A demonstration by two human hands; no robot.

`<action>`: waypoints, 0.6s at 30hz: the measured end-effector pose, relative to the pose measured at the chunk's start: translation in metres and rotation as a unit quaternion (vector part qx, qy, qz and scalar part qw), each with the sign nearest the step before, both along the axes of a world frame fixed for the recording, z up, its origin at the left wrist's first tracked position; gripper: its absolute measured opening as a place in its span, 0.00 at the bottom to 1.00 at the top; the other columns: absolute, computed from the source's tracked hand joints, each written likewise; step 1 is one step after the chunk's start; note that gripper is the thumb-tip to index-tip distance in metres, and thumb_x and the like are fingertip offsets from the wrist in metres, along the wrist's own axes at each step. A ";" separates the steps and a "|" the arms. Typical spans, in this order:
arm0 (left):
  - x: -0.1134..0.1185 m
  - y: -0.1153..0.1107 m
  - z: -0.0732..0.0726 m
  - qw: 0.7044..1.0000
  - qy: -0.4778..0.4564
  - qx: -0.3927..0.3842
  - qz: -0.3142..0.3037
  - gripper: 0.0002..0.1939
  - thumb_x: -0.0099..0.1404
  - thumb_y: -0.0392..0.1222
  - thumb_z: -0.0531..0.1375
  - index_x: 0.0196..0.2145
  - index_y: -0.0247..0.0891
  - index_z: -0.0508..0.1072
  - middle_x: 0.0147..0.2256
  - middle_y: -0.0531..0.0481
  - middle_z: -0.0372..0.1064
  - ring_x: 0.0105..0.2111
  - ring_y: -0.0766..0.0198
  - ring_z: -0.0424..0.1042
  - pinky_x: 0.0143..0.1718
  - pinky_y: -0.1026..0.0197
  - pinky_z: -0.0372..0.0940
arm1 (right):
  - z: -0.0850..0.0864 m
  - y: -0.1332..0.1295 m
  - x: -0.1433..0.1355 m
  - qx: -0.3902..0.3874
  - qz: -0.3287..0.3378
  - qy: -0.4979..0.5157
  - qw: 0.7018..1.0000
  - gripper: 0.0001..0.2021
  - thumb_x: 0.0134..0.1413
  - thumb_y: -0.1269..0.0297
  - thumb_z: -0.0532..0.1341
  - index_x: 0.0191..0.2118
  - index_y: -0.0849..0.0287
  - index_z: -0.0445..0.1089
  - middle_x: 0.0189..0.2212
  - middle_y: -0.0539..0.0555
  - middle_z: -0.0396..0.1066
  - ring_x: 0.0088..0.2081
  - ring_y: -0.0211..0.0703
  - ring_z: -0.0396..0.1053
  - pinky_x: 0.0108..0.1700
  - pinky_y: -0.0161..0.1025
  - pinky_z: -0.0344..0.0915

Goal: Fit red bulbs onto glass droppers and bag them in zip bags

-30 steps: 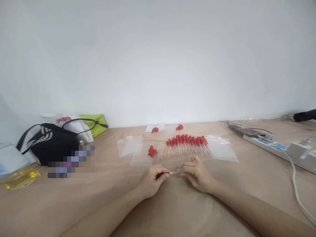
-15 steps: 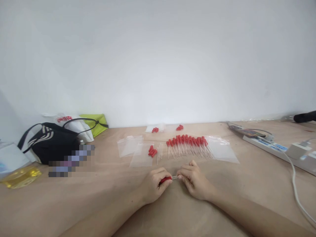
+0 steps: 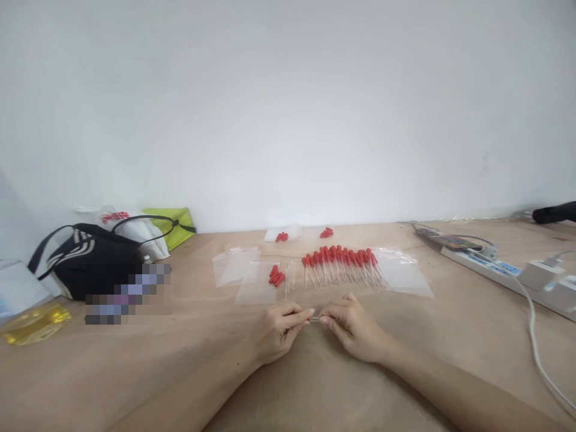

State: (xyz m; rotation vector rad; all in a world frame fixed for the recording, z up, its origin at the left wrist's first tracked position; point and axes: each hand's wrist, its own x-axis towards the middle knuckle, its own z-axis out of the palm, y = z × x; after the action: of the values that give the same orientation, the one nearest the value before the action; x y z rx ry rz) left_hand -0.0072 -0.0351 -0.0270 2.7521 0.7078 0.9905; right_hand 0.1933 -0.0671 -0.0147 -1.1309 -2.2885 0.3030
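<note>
My left hand (image 3: 279, 333) grips a red bulb (image 3: 308, 320), my right hand (image 3: 355, 329) pinching the clear tube (image 3: 314, 319) between them. On the tabletop (image 3: 315, 384), many bulb-topped tubes (image 3: 333, 254) lie joined — bare tubes (image 3: 286, 285) and loose bulbs (image 3: 279, 279) aren't.

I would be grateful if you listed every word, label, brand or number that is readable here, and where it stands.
None can be read.
White bag: red marks, too blurred to read.
Power strip: blue markings, too small.
White packet at far left: pale blue patch, too blurred.
</note>
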 end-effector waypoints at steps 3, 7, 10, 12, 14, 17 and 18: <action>-0.001 0.000 0.000 1.000 -0.009 0.024 -0.006 0.16 0.63 0.35 0.48 0.47 0.42 0.66 0.28 0.50 0.64 0.26 0.68 0.64 0.29 0.67 0.62 | 0.004 -0.003 0.002 0.027 0.003 -0.037 0.999 0.10 0.53 0.67 0.50 0.31 0.57 0.68 0.26 0.51 0.69 0.30 0.38 0.62 0.36 0.38 0.49; -0.006 0.001 0.007 0.995 -0.021 -0.030 0.094 0.21 0.61 0.37 0.52 0.52 0.42 0.57 0.38 0.47 0.63 0.37 0.62 0.64 0.40 0.60 0.61 | 0.006 0.002 0.005 0.019 -0.056 -0.021 0.998 0.09 0.50 0.67 0.52 0.28 0.56 0.69 0.25 0.51 0.71 0.32 0.40 0.63 0.37 0.39 0.50; -0.014 0.005 0.010 0.983 -0.005 -0.072 0.169 0.21 0.59 0.37 0.53 0.51 0.40 0.56 0.37 0.47 0.62 0.38 0.60 0.64 0.40 0.57 0.61 | 0.007 0.020 0.005 -0.071 -0.149 0.085 0.983 0.10 0.49 0.66 0.52 0.26 0.57 0.70 0.25 0.50 0.72 0.30 0.39 0.66 0.34 0.36 0.55; -0.018 0.008 0.010 0.979 0.024 -0.085 0.183 0.18 0.58 0.37 0.53 0.47 0.39 0.59 0.35 0.47 0.62 0.36 0.59 0.64 0.39 0.56 0.61 | 0.007 0.038 0.003 -0.118 -0.214 0.134 0.960 0.10 0.48 0.64 0.53 0.25 0.59 0.69 0.25 0.50 0.72 0.28 0.38 0.67 0.31 0.33 0.57; -0.021 0.010 0.010 0.977 0.044 -0.090 0.190 0.16 0.58 0.37 0.53 0.46 0.39 0.61 0.35 0.47 0.63 0.36 0.58 0.64 0.39 0.56 0.61 | 0.006 0.056 -0.002 -0.122 -0.274 0.138 0.944 0.10 0.47 0.64 0.53 0.26 0.60 0.70 0.26 0.51 0.72 0.29 0.38 0.68 0.31 0.31 0.58; -0.021 0.011 0.010 0.975 0.053 -0.091 0.193 0.14 0.58 0.37 0.53 0.44 0.39 0.62 0.35 0.47 0.63 0.37 0.58 0.64 0.39 0.56 0.60 | 0.006 0.078 -0.013 -0.096 -0.332 0.117 0.931 0.10 0.47 0.64 0.52 0.33 0.60 0.69 0.29 0.52 0.72 0.33 0.41 0.68 0.35 0.34 0.57; -0.020 0.011 0.010 0.975 0.056 -0.092 0.193 0.13 0.58 0.37 0.53 0.42 0.38 0.63 0.35 0.47 0.63 0.37 0.58 0.64 0.39 0.55 0.59 | 0.005 0.083 -0.017 -0.088 -0.344 0.110 0.928 0.11 0.47 0.64 0.52 0.34 0.59 0.69 0.30 0.53 0.72 0.34 0.42 0.68 0.36 0.36 0.56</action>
State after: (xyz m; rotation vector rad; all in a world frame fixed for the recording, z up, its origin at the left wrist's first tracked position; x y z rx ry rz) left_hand -0.0272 -0.0237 -0.0172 2.5758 1.3200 0.7825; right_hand 0.1765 0.0163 -0.0093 -1.8023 -1.5671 0.3341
